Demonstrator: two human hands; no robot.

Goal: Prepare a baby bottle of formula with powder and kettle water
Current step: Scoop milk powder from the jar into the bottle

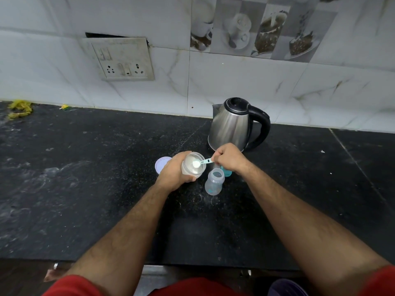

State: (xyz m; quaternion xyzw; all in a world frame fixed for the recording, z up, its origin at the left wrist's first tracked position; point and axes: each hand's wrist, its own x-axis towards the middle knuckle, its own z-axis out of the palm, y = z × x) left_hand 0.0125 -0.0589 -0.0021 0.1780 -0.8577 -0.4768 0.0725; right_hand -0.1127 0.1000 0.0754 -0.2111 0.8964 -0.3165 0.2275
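Left grip [174,170] clamped on powder jar [193,165]; right grip [229,158] pinching scoop [203,162]; kettle [233,124] behind, open bottle [213,182] beside, lid [161,164] left; bare tabletop [85,178] leftward.

Both bare arms reach forward and come close together in the middle. The left hand [174,170] has its fingers and thumb curled tight around a small clear jar [193,165] and holds it tipped. The right hand [229,158] is bent into a loose fist just beside it, pinching the handle of a little scoop [202,163].
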